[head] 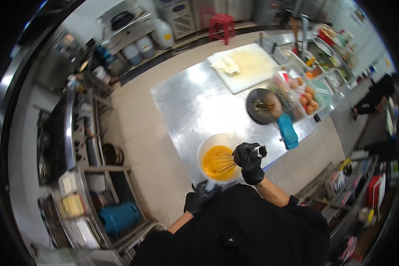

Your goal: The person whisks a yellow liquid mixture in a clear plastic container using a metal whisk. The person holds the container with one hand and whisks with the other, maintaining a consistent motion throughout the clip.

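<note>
A white plastic jug or bowl [204, 146] with beaten egg [212, 163] in it stands near the corner of the steel table [183, 109]. My right hand [249, 163], in a black glove, is closed around the handle of a wire whisk [225, 162], whose wires dip into the yellow egg. Gloved in black too, my left hand [204, 198] grips the handle [210, 185] of the white vessel on the side nearest my body. Its fingers are partly hidden by the sleeve and shadow.
Beyond the vessel lie a white cutting board [249, 66] with a folded cloth, a dark round pan or plate [261, 106], a blue cloth [288, 131] and a bin of brown eggs [308, 98]. A person [379, 93] is at the far right. A stove [76, 133] stands left.
</note>
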Available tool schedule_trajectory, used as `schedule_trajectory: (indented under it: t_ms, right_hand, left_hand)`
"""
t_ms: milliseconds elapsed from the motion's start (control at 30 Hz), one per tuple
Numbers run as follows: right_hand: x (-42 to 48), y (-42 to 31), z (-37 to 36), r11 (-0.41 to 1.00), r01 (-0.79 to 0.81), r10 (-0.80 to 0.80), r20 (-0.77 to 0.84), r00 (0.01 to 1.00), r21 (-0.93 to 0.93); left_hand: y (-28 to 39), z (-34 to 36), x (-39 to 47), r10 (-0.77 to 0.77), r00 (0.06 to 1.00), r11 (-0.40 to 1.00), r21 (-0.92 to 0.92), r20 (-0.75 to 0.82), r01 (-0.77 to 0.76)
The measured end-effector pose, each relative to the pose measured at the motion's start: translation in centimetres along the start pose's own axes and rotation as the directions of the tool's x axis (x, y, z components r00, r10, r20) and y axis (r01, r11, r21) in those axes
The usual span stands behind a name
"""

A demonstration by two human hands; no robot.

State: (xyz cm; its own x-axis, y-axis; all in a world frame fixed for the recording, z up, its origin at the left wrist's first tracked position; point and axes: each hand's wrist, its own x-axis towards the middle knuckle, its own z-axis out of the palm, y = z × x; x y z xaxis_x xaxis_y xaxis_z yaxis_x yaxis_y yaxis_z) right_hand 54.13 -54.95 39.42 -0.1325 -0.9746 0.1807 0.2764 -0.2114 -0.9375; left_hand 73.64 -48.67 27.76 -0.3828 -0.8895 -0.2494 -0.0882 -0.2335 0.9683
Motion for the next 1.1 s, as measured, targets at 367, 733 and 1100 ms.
schedule_trajectory:
  t_ms: [367, 733, 1100]
  right_hand:
    - [-2.1, 1.0, -0.5, 0.961, 0.097, -0.209, -0.453, 0.867, -0.257]
    - [-3.0, -3.5, -0.9, 0.996, 0.054, -0.001, -0.568, 0.823, 0.077]
    - [-3.1, -1.6, -1.5, 0.992, -0.056, 0.121, -0.696, 0.708, 0.116]
  left_hand:
    - [6.1, -0.9, -2.1, -0.009, 1.0, 0.985, 0.171, -0.003, 0.009]
    - [7.3, -0.4, -1.7, 0.018, 0.994, 0.932, 0.359, 0.11, -0.056]
    - [6.2, -1.0, -1.2, 0.151, 0.968, 0.893, 0.392, 0.198, -0.22]
